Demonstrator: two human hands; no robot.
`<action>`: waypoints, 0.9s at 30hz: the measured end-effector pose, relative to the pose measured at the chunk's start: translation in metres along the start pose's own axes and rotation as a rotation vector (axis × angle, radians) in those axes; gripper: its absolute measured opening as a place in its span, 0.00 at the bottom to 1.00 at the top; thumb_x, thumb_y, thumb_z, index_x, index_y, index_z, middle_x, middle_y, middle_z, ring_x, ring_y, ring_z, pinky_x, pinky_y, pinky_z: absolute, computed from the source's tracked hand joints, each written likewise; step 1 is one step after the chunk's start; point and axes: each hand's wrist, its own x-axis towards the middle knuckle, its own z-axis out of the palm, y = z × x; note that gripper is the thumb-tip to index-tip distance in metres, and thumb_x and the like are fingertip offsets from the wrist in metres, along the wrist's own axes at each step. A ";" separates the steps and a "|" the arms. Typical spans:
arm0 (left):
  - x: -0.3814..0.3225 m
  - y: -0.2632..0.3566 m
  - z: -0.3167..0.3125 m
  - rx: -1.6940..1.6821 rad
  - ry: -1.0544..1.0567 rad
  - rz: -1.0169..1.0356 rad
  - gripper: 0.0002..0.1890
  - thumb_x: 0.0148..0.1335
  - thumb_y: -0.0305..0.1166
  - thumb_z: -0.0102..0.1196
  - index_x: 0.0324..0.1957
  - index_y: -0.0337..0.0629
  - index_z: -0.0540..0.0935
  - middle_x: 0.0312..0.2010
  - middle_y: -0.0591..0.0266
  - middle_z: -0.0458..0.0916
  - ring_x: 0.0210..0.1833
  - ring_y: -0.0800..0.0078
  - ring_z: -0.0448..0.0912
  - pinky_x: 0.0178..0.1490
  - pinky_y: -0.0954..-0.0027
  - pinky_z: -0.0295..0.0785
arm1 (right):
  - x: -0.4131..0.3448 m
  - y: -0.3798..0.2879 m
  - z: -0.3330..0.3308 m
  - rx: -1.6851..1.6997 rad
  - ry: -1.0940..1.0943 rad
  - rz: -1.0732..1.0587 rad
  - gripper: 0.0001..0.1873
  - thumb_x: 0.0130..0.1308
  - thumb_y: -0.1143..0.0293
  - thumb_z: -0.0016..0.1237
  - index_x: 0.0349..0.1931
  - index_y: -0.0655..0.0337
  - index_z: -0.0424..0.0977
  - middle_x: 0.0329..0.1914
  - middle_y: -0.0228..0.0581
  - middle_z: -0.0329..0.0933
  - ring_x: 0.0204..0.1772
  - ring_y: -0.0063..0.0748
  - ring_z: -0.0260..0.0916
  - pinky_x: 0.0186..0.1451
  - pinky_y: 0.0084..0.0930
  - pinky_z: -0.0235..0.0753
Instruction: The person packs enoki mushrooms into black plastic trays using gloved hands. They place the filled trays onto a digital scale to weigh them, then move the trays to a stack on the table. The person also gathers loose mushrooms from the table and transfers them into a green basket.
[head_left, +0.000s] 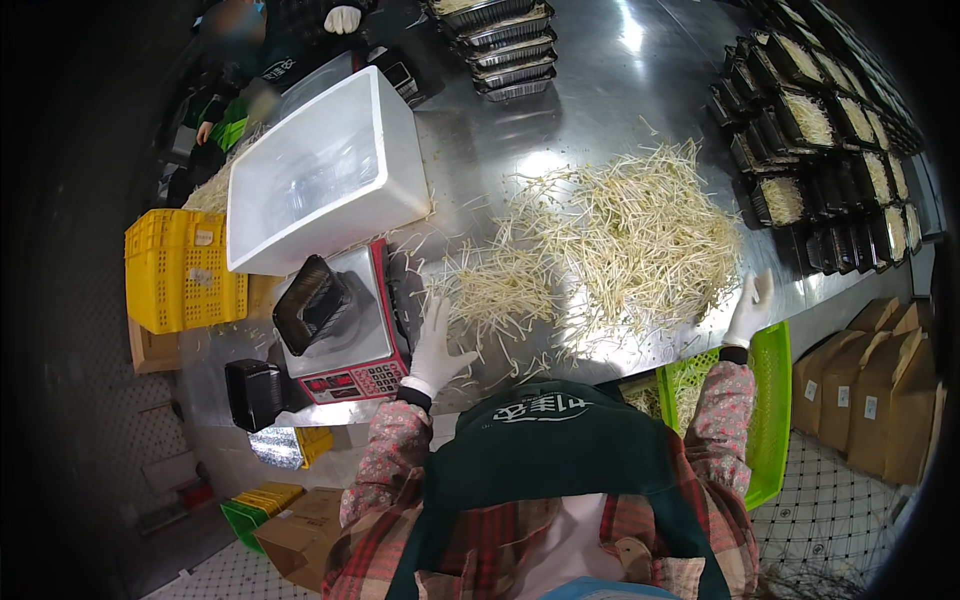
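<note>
A large heap of bean sprouts (637, 232) lies on the stainless steel table (600, 90), with a smaller, looser pile of sprouts (506, 289) to its left. My left hand (439, 349), in a white glove, rests at the near left side of the smaller pile, fingers apart and holding nothing. At the right edge of the big heap is my gloved right hand (750, 307), thumb and fingers spread, also without anything in it. Left of my left hand stands a red-rimmed digital scale (360, 330). An empty black plastic tray (311, 304) sits tilted on its pan.
Behind the scale stands a white foam box (405, 172), beside a yellow crate (187, 277). More black trays (251, 394) sit at the near left corner. Stacked filled trays (514, 52) occupy the far side and the right (810, 124). A green basket (769, 420) is below the edge.
</note>
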 end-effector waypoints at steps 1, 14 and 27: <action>-0.002 0.003 0.004 -0.027 -0.054 -0.026 0.57 0.40 0.38 0.73 0.70 0.38 0.51 0.71 0.42 0.48 0.72 0.45 0.51 0.72 0.55 0.54 | -0.028 -0.031 0.018 -0.065 -0.066 -0.087 0.28 0.64 0.66 0.55 0.62 0.66 0.64 0.62 0.46 0.68 0.62 0.41 0.65 0.66 0.35 0.64; 0.074 0.008 0.039 0.177 0.034 0.173 0.39 0.44 0.38 0.69 0.62 0.64 0.69 0.63 0.57 0.63 0.59 0.50 0.68 0.52 0.50 0.71 | -0.155 -0.108 0.142 -0.792 -0.719 -0.404 0.47 0.46 0.56 0.64 0.68 0.50 0.56 0.73 0.52 0.48 0.72 0.56 0.49 0.66 0.51 0.60; 0.077 0.045 0.005 -0.008 -0.125 0.435 0.23 0.46 0.36 0.68 0.47 0.47 0.80 0.48 0.60 0.77 0.51 0.58 0.76 0.53 0.62 0.73 | -0.141 -0.126 0.139 -0.203 -1.174 -0.372 0.24 0.56 0.61 0.58 0.56 0.47 0.75 0.55 0.40 0.74 0.55 0.44 0.72 0.60 0.34 0.71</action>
